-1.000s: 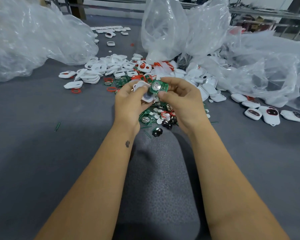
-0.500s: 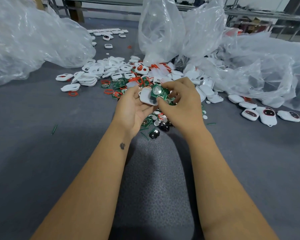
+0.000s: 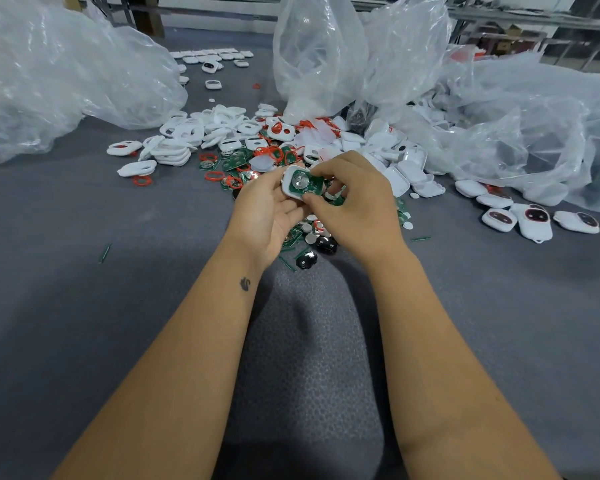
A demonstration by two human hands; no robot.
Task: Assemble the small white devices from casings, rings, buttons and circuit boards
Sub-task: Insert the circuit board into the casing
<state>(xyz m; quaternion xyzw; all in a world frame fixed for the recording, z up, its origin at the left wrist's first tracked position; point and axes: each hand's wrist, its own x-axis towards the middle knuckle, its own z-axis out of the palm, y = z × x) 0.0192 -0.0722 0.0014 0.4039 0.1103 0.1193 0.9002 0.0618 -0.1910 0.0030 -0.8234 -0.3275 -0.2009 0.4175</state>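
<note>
Left hand [image 3: 264, 216]: cradles a white casing [image 3: 288, 183], fingers curled under it.
Right hand [image 3: 355, 206]: pinches a green circuit board [image 3: 305, 183], seating it in that casing, above the parts heap mid-mat.
Done: three closed devices [image 3: 534, 221] lie near the mat's right edge.
Left: loose casings [image 3: 174, 150], red rings [image 3: 142, 180], boards; most work remains, by my reckoning.
Surface: grey mat [image 3: 84, 271]; plastic bags [image 3: 49, 81] at the far edge.

Both forearms bare, no sleeves in view. Left hand [image 3: 267, 216] and right hand [image 3: 354, 209] ungloved, no rings or watch seen. Small dark tattoo [image 3: 245, 283] on left inner wrist.
</note>
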